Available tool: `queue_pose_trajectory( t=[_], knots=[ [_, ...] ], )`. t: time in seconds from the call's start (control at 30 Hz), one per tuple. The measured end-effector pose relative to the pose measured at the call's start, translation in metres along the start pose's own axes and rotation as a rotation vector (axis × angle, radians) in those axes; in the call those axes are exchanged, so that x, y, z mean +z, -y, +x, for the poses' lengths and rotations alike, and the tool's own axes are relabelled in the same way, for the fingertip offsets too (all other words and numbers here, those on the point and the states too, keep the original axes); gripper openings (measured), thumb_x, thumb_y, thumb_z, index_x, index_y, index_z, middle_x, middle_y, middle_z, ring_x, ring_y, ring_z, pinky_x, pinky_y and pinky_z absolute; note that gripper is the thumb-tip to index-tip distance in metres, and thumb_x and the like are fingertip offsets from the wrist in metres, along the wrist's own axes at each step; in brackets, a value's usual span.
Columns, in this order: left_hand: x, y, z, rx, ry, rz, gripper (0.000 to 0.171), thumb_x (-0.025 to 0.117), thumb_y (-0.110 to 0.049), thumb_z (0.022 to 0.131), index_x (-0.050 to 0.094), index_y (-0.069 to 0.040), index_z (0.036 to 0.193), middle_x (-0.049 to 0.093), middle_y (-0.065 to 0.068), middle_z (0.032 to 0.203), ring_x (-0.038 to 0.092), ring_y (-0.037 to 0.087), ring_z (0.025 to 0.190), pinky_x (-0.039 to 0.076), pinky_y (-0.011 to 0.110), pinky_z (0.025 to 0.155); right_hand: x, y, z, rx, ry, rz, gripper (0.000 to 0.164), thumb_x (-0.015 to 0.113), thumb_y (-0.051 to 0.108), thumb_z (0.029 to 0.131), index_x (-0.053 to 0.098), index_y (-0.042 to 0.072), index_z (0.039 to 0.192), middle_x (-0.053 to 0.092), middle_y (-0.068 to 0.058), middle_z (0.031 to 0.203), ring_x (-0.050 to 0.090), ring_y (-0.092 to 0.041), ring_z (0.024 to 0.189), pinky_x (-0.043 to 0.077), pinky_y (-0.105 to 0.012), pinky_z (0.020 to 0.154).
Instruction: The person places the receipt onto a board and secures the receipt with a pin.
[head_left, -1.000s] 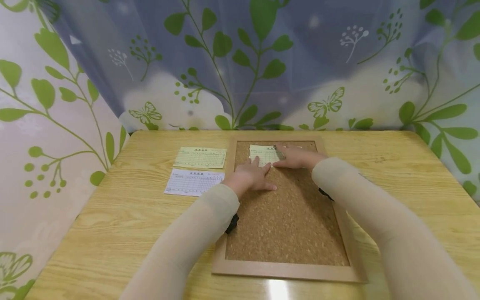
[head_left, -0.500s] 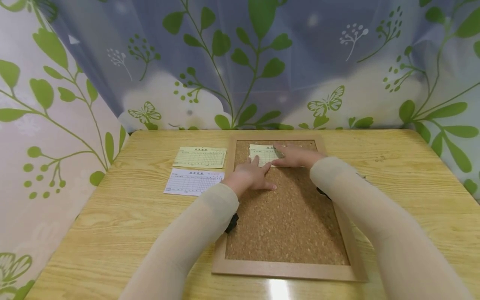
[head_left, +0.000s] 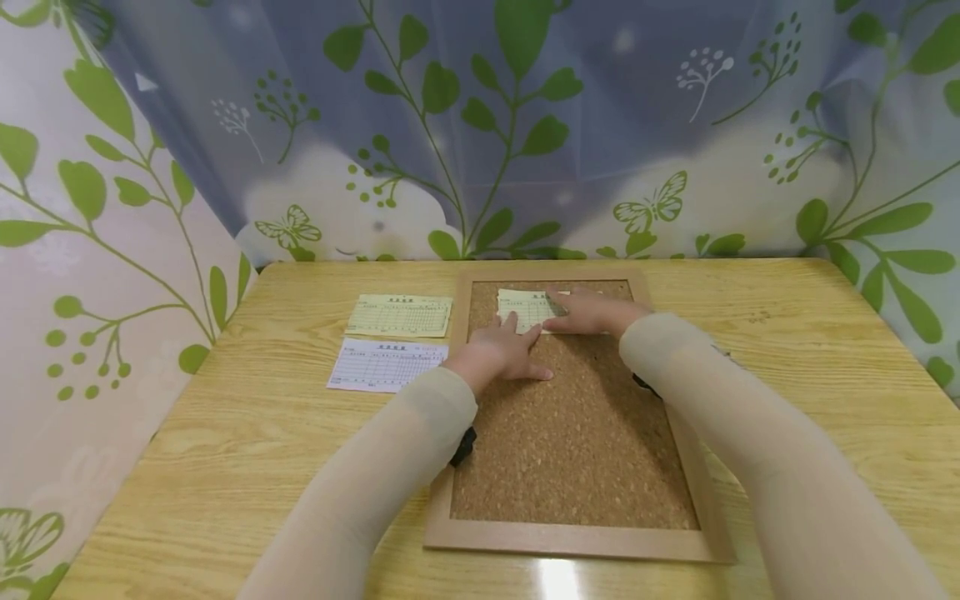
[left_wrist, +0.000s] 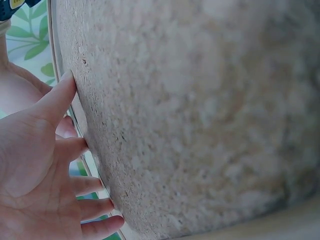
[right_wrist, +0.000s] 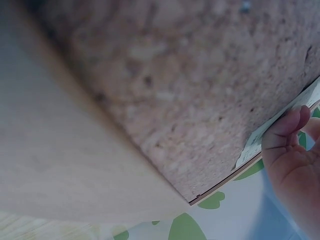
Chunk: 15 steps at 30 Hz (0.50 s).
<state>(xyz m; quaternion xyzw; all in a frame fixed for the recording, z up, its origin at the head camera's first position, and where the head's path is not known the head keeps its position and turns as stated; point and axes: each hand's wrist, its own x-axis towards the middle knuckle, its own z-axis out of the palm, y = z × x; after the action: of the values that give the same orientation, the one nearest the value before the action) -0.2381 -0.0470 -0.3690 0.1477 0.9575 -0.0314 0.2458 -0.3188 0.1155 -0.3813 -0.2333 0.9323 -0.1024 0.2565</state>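
Note:
A pale green printed slip (head_left: 522, 310) lies on a wood-framed cork board (head_left: 573, 450), near its far end. My left hand (head_left: 498, 350) rests at the slip's near edge with fingers spread; in the left wrist view its fingertips and thumb (left_wrist: 65, 87) touch the board. My right hand (head_left: 592, 314) lies over the right part of the slip, thumb and fingers extended, and covers much of it. The right wrist view shows this thumb (right_wrist: 287, 125) pressing on the slip's edge (right_wrist: 250, 152). Whether anything small lies under the right fingertips is hidden.
Left of the board, another pale green slip (head_left: 400, 315) and a white-lilac slip (head_left: 386, 364) lie on the wooden table (head_left: 247, 417). A leaf-patterned cloth (head_left: 420, 200) hangs behind the table's far edge.
My right fingertips have shifted very slightly on the slip; a small dark spot at their tip one second ago is out of sight now. The left hand keeps its place.

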Motion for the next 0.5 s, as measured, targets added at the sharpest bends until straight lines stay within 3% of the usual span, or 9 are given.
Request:
queue_pose_trajectory(
  t=[0.5],
  knots=[
    [0.0001,-0.0002,-0.0001,0.0,0.003,0.011,0.082,0.039,-0.069,0.085,0.009,-0.03,0.151,0.001,0.013,0.156,0.008,0.034,0.14,0.022,0.051,0.107,-0.0001,0.0001,-0.001,-0.002,0.001,0.002,0.074,0.044,0.044,0.097,0.005,0.01,0.15,0.009,-0.033,0.148,0.019,-0.047,0.133,0.018,-0.06,0.104]
  ],
)
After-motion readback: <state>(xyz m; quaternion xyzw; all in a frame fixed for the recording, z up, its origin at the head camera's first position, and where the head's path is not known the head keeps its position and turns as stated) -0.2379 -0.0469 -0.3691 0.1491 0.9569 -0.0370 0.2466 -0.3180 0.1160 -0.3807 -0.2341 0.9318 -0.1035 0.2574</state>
